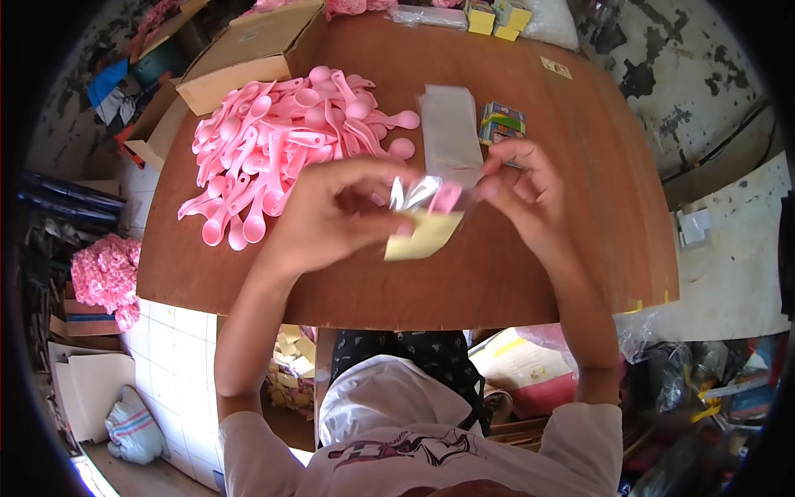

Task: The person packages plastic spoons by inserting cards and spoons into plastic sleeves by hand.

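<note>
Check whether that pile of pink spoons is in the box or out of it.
Out: the pink spoons lie in a loose heap on the brown table, beside the cardboard box.

The desk (613, 199) is brown w/ a smooth, slightly shiny top, plus yellow tape (636, 307) at the near R edge. A big heap of pink spoons (286, 137) covers its L side, w/ a cardboard box (248, 54) just behind. R of the spoons, approx. mid-desk, lies a stack of clear sleeves (450, 128); a small multicolored pack (500, 121) sits just R of it. Farther back, R side: a flat pale-yellow label (556, 67). Along the far edge: a flat plastic pack (426, 16), yellow stacks (495, 18) & a whitish bag (548, 23).
</note>
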Demonstrator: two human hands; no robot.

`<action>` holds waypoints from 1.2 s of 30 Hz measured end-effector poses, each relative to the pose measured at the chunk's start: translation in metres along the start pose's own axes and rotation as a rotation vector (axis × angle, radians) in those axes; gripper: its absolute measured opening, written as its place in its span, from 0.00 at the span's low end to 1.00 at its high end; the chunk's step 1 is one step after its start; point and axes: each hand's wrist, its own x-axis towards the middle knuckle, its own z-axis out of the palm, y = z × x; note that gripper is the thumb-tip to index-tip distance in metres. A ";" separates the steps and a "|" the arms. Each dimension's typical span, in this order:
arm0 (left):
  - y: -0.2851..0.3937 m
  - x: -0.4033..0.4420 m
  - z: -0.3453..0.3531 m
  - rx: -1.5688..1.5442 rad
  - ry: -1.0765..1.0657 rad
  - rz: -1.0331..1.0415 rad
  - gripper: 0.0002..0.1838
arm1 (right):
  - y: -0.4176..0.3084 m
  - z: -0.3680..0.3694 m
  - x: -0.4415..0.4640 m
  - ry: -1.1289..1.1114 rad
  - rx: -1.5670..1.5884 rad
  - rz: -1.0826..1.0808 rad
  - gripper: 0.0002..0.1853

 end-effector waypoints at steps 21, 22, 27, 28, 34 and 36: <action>-0.131 -0.277 -0.078 0.907 -0.256 -0.663 0.37 | 0.046 -0.026 0.025 0.042 -0.932 -0.150 0.06; -0.111 -0.256 -0.066 0.906 -0.255 -0.663 0.37 | 0.045 -0.026 0.025 0.041 -0.933 -0.151 0.06; -0.032 -0.160 -0.009 0.181 -0.711 -0.432 0.29 | 0.029 -0.016 0.022 0.219 -0.892 -0.240 0.03; -0.015 -0.139 -0.004 0.139 -0.684 -0.196 0.26 | 0.027 -0.014 0.021 0.215 -0.893 -0.242 0.03; 0.012 -0.017 0.018 0.858 -0.077 0.391 0.26 | 0.009 -0.001 0.007 0.052 -0.832 -0.264 0.03; 0.001 0.015 0.020 1.027 -0.104 0.391 0.29 | 0.010 -0.003 0.003 -0.085 -0.670 -0.172 0.03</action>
